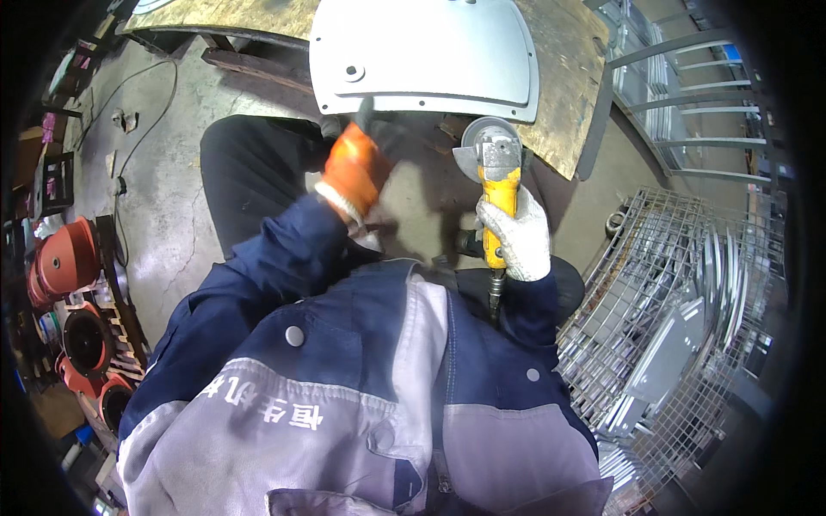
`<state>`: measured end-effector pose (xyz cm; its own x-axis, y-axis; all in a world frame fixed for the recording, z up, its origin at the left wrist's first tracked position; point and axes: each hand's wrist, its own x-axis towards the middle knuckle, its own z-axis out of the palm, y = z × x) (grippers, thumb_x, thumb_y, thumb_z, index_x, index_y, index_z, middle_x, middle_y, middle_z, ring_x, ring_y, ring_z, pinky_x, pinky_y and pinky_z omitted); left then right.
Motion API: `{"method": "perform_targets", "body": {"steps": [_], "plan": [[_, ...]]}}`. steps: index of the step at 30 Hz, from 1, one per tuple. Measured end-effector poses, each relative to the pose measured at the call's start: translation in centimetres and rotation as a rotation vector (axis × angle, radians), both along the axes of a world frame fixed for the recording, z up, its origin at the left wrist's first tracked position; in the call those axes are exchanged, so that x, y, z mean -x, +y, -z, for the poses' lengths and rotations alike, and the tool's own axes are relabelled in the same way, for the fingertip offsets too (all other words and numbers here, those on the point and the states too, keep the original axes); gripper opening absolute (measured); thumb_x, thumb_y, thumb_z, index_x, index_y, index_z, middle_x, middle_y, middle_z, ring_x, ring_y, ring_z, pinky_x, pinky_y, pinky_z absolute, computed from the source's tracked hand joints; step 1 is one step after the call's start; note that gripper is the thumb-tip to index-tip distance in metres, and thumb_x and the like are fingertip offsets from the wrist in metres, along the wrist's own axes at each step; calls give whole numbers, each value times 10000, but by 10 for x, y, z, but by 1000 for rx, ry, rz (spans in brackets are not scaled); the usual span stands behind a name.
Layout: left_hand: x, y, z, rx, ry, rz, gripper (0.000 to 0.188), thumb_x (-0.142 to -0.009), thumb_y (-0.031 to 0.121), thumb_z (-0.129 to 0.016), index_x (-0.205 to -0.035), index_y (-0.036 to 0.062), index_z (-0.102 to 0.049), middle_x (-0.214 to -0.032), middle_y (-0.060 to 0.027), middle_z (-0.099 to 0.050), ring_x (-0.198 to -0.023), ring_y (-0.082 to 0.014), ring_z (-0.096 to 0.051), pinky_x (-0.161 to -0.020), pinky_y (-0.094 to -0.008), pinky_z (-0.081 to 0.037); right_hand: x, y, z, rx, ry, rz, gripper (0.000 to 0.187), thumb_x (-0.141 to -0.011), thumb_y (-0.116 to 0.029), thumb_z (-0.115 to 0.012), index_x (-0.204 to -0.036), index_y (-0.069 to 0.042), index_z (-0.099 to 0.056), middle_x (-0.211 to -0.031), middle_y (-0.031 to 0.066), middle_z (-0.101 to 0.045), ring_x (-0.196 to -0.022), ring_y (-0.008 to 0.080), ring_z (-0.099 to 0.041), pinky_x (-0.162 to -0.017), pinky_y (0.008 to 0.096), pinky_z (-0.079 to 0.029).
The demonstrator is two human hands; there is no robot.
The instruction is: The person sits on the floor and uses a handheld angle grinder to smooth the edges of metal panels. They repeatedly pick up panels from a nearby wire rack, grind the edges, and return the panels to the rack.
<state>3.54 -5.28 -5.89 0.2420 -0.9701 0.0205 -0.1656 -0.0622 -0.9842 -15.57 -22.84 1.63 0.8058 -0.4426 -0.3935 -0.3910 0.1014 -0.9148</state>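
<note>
My right hand [524, 239], in a white knit glove, is wrapped round the yellow body of an angle grinder [499, 193]. The grinder points away from me, its metal head, guard and disc just short of the near right corner of a white metal panel [422, 52]. That panel has a rounded outline, a raised middle, small holes along its rim and one larger hole near its left side. Motion smears my left hand [354, 168], in an orange glove, close to the panel's near left edge; its dark fingertips point at that edge, and its grip is unclear.
The panel lies on a worn wooden table [572, 95]. To the right, a wire mesh basket [641, 258] holds several flat metal plates, with a metal rack [705, 112] beyond it. Orange-red round housings [69, 258] stand at left. A dark cable [125, 163] crosses the concrete floor.
</note>
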Motion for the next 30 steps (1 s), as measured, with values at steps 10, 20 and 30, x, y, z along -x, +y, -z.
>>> {"method": "perform_targets", "body": {"steps": [10,20,30], "plan": [[-91,30,48,-1521,-1739,177,585,-964,433,-510,-1366,29,-375,-1372,-185,-453,-1207,-373,-481,-1004,-527,-410,24,42,-11,-13,78,-76,391,-792,-112,-726,-1126,5,-560,-861,59,-627,-711,111,-593,-642,258,-490],[-9,107,-1,-1355,-1550,353,824,-881,623,-517,-1387,-11,-377,-1343,-134,-492,-1191,-265,-502,-1013,-402,-395,-123,113,-3,248,-83,-426,335,-775,-199,-736,-1007,7,-609,-810,92,-649,-707,139,-632,-657,278,-504],[-8,98,-4,-1407,-2087,-7,435,-978,339,-504,-1285,33,-472,-1206,-67,-569,-1123,-185,-526,-1014,-323,-397,-210,146,38,588,-36,-498,267,-759,-241,-627,-943,-49,-653,-890,183,-679,-897,353,-654,-791,431,-515]]}}
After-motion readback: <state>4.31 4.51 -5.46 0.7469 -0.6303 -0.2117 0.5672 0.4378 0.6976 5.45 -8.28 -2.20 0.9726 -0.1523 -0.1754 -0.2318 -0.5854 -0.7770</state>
